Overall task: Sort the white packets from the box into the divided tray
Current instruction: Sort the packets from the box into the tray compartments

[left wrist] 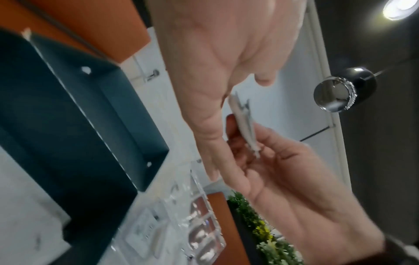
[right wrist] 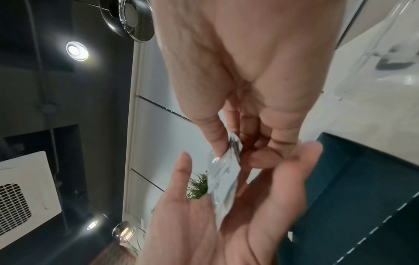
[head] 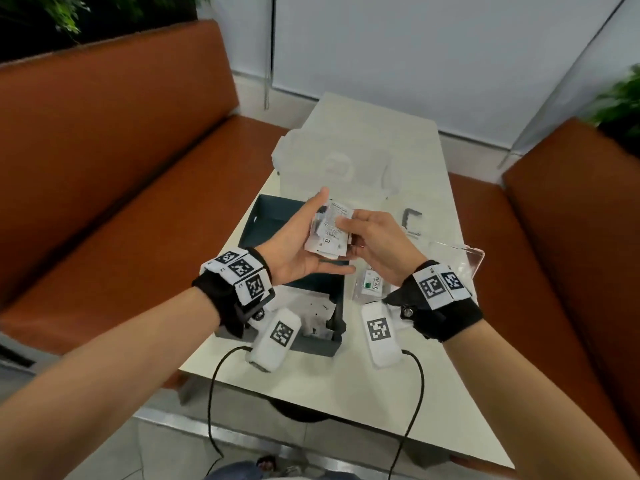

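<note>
A small stack of white packets (head: 329, 237) is held above the dark teal box (head: 266, 216). My left hand (head: 294, 244) lies palm up with straight fingers under the stack, its thumb stretched out clear of it. My right hand (head: 377, 244) pinches the stack, thumb on top and fingers beneath. The wrist views show the packets (left wrist: 244, 125) (right wrist: 226, 175) edge-on between both hands. More white packets (head: 311, 310) lie in the box's near end. The clear divided tray (head: 460, 261) sits right of the box, with a packet with green print (head: 372, 284) in its near-left compartment.
The narrow white table (head: 381, 116) has a crumpled white wrapping (head: 332, 157) behind the box. Orange benches (head: 121, 150) flank the table on both sides. Black cables hang over the table's near edge (head: 346, 420).
</note>
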A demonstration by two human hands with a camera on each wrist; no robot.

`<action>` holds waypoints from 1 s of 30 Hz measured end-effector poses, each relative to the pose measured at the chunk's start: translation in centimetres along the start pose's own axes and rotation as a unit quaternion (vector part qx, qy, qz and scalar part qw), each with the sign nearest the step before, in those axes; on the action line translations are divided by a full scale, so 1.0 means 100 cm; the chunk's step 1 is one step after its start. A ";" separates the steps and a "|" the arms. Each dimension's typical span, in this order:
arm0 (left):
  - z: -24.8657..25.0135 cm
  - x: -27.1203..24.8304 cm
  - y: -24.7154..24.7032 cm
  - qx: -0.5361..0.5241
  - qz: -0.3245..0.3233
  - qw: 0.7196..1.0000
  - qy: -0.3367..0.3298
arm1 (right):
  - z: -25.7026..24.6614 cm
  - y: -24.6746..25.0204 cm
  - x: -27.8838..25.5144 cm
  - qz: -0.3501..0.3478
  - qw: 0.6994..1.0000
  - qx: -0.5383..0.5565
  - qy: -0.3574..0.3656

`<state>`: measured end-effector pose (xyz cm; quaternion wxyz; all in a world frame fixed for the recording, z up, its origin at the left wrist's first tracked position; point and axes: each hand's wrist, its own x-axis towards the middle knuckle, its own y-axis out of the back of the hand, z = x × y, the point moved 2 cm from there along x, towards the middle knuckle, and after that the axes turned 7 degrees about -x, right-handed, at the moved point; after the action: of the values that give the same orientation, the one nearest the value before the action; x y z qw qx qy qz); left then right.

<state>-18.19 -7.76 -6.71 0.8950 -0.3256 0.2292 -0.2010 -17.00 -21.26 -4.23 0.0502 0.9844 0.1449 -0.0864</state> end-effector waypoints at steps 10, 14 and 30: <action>-0.025 0.035 -0.051 -0.019 -0.010 1.000 0.009 | 0.015 0.078 -0.016 0.167 0.983 -0.060 0.047; -0.037 0.054 -0.064 0.019 0.021 1.000 -0.012 | 0.021 0.110 -0.028 0.186 0.981 0.008 0.049; -0.063 0.109 -0.100 0.129 0.100 0.986 -0.044 | 0.050 0.172 -0.057 0.225 0.954 -0.164 0.115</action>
<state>-14.85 -23.45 -7.33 0.9543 -0.1913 0.1932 -0.1243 -18.09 -39.87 -6.84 0.2123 0.9729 -0.0634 0.0657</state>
